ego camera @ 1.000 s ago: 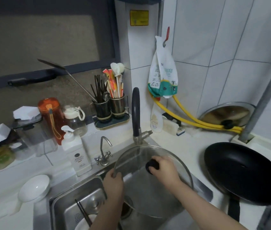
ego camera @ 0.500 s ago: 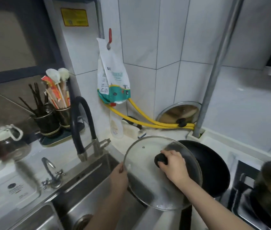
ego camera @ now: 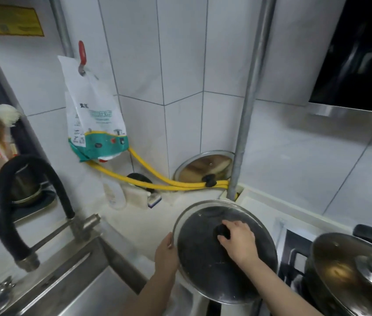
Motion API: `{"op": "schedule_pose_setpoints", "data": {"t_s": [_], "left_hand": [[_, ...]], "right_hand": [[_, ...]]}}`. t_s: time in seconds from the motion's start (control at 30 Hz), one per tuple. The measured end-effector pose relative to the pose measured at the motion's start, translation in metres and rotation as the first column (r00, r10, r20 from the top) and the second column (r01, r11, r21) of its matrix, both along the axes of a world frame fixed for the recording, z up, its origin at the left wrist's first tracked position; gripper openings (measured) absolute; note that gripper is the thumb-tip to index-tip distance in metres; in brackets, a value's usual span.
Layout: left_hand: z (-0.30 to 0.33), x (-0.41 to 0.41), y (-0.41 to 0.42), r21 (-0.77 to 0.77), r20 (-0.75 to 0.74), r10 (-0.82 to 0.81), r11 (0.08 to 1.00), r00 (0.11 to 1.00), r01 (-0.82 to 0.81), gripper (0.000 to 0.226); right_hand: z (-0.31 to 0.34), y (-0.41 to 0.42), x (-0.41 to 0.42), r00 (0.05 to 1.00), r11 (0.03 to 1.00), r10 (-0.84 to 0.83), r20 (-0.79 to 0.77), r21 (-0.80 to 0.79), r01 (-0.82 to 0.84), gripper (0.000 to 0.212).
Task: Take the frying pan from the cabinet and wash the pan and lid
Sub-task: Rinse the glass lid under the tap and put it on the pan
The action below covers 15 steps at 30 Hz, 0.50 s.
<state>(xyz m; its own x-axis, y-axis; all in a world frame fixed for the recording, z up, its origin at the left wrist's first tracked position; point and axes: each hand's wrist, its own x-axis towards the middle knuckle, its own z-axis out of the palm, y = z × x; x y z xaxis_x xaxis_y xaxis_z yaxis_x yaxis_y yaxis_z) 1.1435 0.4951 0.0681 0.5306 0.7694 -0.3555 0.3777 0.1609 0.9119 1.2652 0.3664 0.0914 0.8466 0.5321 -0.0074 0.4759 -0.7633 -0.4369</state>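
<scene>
The glass lid point(ego camera: 205, 265) with a steel rim lies over the black frying pan point(ego camera: 237, 290), which shows dark through the glass on the counter right of the sink. My right hand point(ego camera: 239, 241) grips the lid's black knob point(ego camera: 221, 231) from the right. My left hand point(ego camera: 165, 254) holds the lid's left rim. The pan's handle points toward me, mostly hidden.
The steel sink point(ego camera: 71, 286) and black hose faucet point(ego camera: 20, 201) are on the left. A steel pot with lid point(ego camera: 353, 272) sits on the stove at right. Another lid point(ego camera: 205, 167), yellow hoses point(ego camera: 153, 181) and a vertical pipe point(ego camera: 246, 124) stand at the back.
Both hands carried the lid from above the sink to the right and set it over the frying pan. The view swung right toward the stove.
</scene>
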Motion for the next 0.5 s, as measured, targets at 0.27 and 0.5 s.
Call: {"op": "schedule_pose_setpoints", "data": {"t_s": [0.27, 0.5], "left_hand": [[-0.022, 0.022, 0.002, 0.043, -0.056, -0.061, 0.997, 0.997, 0.064, 0.043], [-0.03, 0.03, 0.004, 0.052, -0.067, -0.039, 0.998, 0.997, 0.043, 0.042]], "right_hand": [[-0.015, -0.004, 0.019, 1.0, 0.998, 0.006, -0.022, -0.058, -0.008, 0.051], [-0.021, 0.001, 0.026, 1.0, 0.999, 0.016, -0.014, -0.046, -0.016, 0.051]]}}
